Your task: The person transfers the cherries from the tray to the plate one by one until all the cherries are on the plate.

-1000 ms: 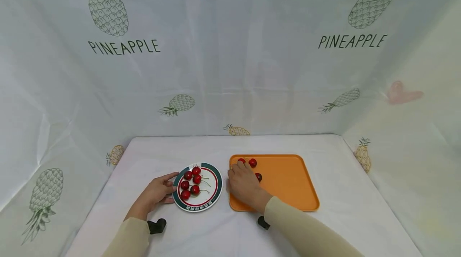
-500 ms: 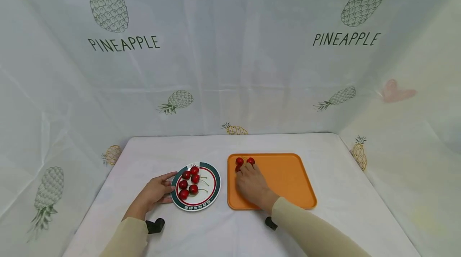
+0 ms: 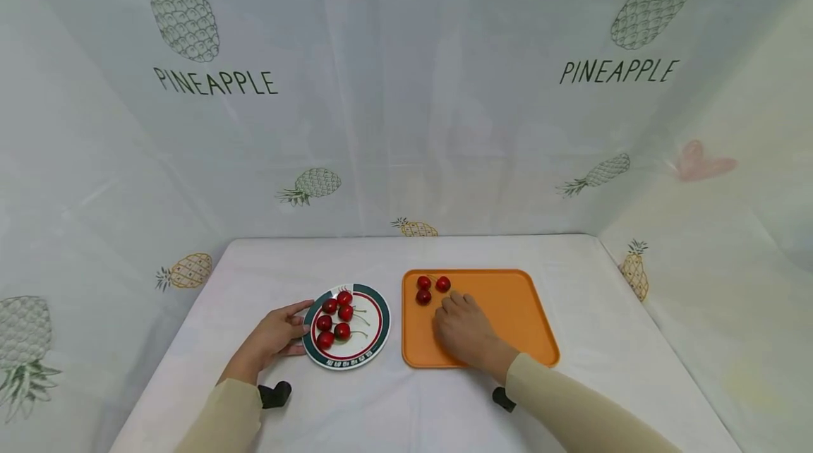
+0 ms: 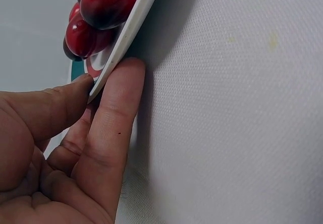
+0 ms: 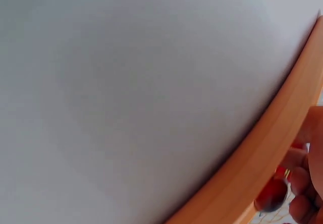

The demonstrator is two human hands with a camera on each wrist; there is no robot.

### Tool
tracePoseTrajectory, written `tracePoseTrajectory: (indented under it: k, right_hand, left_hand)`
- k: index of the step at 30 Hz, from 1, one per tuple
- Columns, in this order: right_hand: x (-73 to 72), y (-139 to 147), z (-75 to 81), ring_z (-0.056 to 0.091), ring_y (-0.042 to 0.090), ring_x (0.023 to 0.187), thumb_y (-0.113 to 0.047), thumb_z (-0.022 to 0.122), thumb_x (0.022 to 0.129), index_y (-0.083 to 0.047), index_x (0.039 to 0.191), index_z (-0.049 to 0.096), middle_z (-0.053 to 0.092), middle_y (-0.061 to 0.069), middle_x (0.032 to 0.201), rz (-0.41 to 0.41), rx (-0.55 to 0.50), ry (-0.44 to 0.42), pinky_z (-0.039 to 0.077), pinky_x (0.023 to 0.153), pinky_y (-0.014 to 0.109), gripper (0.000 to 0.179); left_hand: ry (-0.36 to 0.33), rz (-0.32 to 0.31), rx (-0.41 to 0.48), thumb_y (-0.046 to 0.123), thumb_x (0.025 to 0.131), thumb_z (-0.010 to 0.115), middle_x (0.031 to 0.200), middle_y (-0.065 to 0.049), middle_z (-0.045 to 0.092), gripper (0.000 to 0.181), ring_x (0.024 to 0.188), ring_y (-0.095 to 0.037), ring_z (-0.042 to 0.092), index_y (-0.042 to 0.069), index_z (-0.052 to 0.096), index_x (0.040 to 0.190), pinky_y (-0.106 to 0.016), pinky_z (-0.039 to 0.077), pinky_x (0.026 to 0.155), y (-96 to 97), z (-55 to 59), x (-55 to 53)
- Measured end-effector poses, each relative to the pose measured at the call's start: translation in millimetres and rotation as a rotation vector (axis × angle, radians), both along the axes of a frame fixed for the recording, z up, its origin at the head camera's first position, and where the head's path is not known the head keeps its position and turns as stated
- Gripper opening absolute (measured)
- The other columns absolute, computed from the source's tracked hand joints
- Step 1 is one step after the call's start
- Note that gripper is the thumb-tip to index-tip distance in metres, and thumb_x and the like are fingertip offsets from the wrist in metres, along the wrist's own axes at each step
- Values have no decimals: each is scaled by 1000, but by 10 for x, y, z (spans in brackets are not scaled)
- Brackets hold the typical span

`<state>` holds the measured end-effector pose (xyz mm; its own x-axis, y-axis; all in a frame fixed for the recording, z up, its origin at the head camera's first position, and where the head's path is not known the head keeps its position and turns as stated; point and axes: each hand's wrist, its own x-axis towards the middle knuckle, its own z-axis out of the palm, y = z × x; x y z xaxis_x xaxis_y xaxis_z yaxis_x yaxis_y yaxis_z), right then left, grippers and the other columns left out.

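Note:
On the left, my left hand (image 3: 273,334) grips the edge of a white plate (image 3: 341,364) with a green and red rim. In the left wrist view, the thumb (image 4: 60,105) lies on the rim with a finger (image 4: 118,108) underneath. Several red cherries (image 3: 342,331) with stems sit on the plate. My right hand (image 3: 466,329) reaches down over an orange tray (image 3: 508,312), fingers bent. Three cherries (image 3: 423,296) lie near the tray's back left corner, left of those fingers. I cannot tell whether the right hand holds a cherry; its palm side is mostly hidden.
A white cloth (image 3: 362,411) covers the table under the plate and tray. A narrow strip of cloth separates these two. Behind and at the sides hangs a pale curtain (image 3: 406,121) printed with pineapples. Each wrist carries a black mount (image 3: 275,395).
My right hand has moved right and slightly toward me from the tray's back left corner, uncovering three cherries there. The dark cherry seen beside it earlier is now hidden. My left hand stays on the plate.

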<state>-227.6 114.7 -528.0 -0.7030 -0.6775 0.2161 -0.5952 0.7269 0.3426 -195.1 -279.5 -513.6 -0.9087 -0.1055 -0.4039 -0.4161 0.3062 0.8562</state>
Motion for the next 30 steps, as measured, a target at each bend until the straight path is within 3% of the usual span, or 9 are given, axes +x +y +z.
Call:
tracePoseTrajectory:
  k: [6,15,23,30]
  right_hand:
    - [31,224,7,45,21,84,-41,71,97,-13,91,73,62,1,90,64,-39,4,41,72,31,29]
    - [120,505,38,45,22,83,-38,76,92,-14,84,68,59,1,85,101,-120,24,41,71,31,26]
    - [182,709,-22,43,24,83,-31,76,90,-10,89,67,55,2,85,4,-244,74,38,72,35,23]
    - [348,708,-71,41,25,82,-37,71,93,-10,85,61,48,2,82,-29,-232,4,37,74,38,30]
  left_hand:
    - [9,-13,17,-3,100,65,116,-18,52,62,86,-21,66,12,49,158,-38,67,75,-13,6,-5]
    - [8,-17,4,-2,101,65,119,-21,53,62,84,-20,67,12,49,158,-37,67,75,-1,10,1]
    - [18,3,-6,-2,101,65,119,-20,52,61,87,-21,66,13,49,158,-38,67,75,60,-40,148]
    - [11,21,-21,1,101,66,123,-22,53,62,89,-23,66,15,48,159,-37,67,76,125,-64,363]
